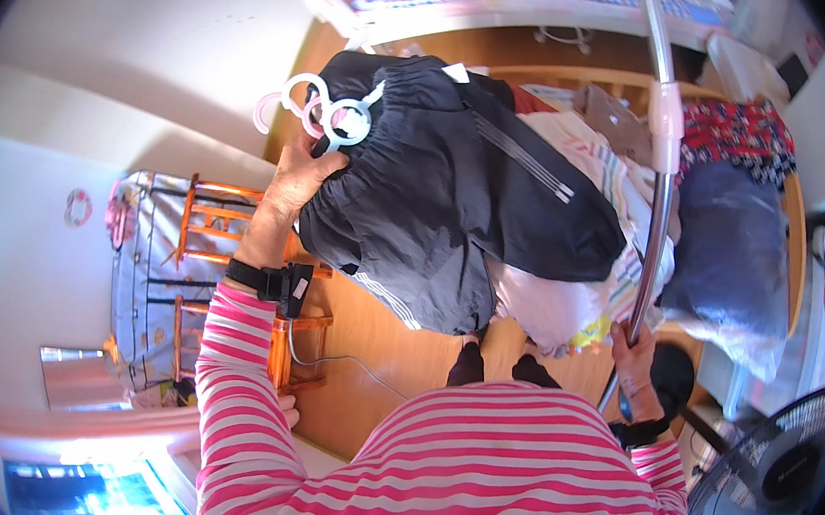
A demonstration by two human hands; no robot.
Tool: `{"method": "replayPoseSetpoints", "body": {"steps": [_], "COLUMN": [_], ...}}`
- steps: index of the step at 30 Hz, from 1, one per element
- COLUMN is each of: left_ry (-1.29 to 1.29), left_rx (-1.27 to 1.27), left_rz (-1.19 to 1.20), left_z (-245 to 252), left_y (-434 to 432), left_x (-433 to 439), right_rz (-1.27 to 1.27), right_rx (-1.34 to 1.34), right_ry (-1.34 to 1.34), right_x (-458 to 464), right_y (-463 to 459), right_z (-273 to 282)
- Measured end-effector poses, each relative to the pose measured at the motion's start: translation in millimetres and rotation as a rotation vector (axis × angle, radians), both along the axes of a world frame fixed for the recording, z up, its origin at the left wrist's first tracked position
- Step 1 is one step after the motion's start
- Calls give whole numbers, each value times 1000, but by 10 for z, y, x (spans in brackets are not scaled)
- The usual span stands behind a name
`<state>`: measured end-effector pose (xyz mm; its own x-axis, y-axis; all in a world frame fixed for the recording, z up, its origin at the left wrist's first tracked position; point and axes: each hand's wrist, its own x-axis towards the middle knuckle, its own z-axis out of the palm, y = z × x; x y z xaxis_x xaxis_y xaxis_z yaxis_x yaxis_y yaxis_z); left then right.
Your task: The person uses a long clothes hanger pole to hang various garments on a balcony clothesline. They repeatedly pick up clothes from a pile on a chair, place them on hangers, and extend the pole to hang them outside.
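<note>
My left hand [305, 171] grips the waistband end of black trousers [442, 179] with white side stripes, close under a pale blue plastic hanger [347, 122]. A pink plastic hanger [267, 113] shows just behind it. The dark cloth spreads out to the right, over a pile of light clothes. My right hand [636, 366] is closed around a metal pole [653, 247] that rises past a pink plastic joint [665, 118]. What the hangers pass through inside the cloth is hidden.
A bed [448, 20] stands at the top. Clothes [549, 303] and a plastic-wrapped dark bundle [721, 248] lie on wooden furniture at right. A standing fan [789, 470] is at lower right, wooden chairs [209, 226] at left. A cable [351, 358] crosses the floor.
</note>
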<state>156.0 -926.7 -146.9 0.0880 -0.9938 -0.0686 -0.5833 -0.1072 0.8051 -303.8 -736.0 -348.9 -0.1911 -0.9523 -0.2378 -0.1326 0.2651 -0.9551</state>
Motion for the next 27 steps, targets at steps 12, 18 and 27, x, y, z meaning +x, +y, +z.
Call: {"method": "replayPoseSetpoints", "body": {"steps": [12, 18, 27], "left_ry": [-205, -138, -325], "left_rx": [-167, -316, -298], "left_rz": [302, 433, 547], "left_z": [418, 535, 1081], "left_y": [569, 855, 3145], "left_x": [-836, -1108, -463], "right_rz": [486, 697, 769], "right_rx": [-64, -263, -474], "right_ry": [-11, 2, 40], "right_x": [-707, -1265, -645], "right_y": [-167, -731, 260], "right_z": [-1530, -2251, -2066]}}
